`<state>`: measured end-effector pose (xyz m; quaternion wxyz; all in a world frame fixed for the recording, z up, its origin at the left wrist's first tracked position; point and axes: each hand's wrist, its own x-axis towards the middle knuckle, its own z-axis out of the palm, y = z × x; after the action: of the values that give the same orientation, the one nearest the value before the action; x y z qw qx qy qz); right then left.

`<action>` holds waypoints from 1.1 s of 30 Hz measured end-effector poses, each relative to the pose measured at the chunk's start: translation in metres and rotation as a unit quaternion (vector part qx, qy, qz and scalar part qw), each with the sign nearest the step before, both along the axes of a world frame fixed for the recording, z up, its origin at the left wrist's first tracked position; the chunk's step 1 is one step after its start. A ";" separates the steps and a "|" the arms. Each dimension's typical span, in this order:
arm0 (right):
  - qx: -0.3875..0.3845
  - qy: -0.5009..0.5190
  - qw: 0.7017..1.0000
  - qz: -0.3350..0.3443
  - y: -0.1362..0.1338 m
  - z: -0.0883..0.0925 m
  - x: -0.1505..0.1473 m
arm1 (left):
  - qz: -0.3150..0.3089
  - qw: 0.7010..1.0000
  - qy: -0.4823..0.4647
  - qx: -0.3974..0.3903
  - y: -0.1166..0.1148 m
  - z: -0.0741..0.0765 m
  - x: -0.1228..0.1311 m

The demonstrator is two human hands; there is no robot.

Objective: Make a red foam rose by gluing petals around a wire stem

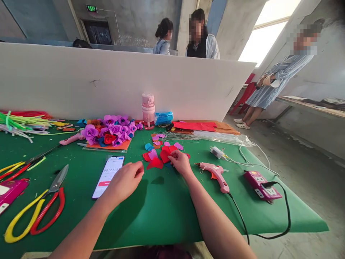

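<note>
My right hand (179, 162) pinches the edge of a red felt petal (165, 154) in a loose pile at mid-table. To its left, raised over the green table, my left hand (129, 178) has its fingers curled in; whether they hold anything is hidden. Around the pile lie a red felt piece (155, 163), a purple petal (152, 154) and a blue petal (149, 146). A phone (109, 172) showing a timer lies just beyond my left wrist. On the right, a pink hot glue gun (214, 173) rests on its side.
Finished felt flowers (115, 131) are heaped behind the phone. Large scissors (51, 201) lie at left, near pipe cleaners (24, 122). A pink bottle (148, 111) stands against a white board (113, 79). A power strip (262, 185) with cords sits at right. Several people are beyond.
</note>
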<state>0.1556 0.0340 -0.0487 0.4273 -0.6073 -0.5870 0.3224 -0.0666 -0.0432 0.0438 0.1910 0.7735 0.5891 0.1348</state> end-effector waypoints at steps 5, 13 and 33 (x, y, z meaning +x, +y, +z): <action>0.030 -0.135 0.990 -0.032 -0.001 0.006 0.002 | -0.015 0.941 -0.337 0.001 0.031 -0.006 0.033; 0.034 -0.237 0.969 -0.059 0.000 0.009 0.002 | 0.050 0.841 -0.532 -0.083 0.040 -0.051 0.046; -0.037 -0.319 0.942 -0.098 -0.003 0.015 -0.004 | 0.070 0.859 -0.500 -0.083 0.040 -0.058 0.039</action>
<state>0.1514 0.0310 -0.0340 0.2246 -0.7485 -0.6174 0.0897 -0.0274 -0.0028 -0.0138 0.5137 0.5403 0.4758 0.4666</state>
